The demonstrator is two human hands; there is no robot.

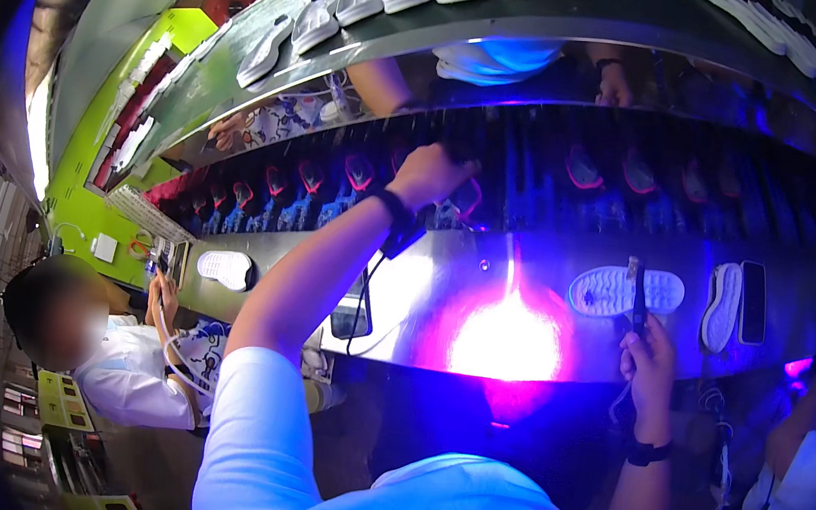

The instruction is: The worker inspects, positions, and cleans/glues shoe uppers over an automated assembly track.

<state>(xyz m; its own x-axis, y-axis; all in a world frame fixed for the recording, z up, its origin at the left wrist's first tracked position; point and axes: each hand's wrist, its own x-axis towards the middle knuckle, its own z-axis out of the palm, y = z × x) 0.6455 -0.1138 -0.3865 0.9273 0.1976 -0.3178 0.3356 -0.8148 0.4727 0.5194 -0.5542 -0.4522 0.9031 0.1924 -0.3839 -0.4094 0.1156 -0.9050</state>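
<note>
Because shadow hides part of the left hand (430, 177) by the dark shoes (358, 173), I cannot tell its grip; the right hand (651, 363) grips a dark tool (638, 310) over a white sole (665, 292) on the surface (548, 261).

L hand (431, 175) stretched fwd | R hand (652, 362) nr body, clenched
</note>
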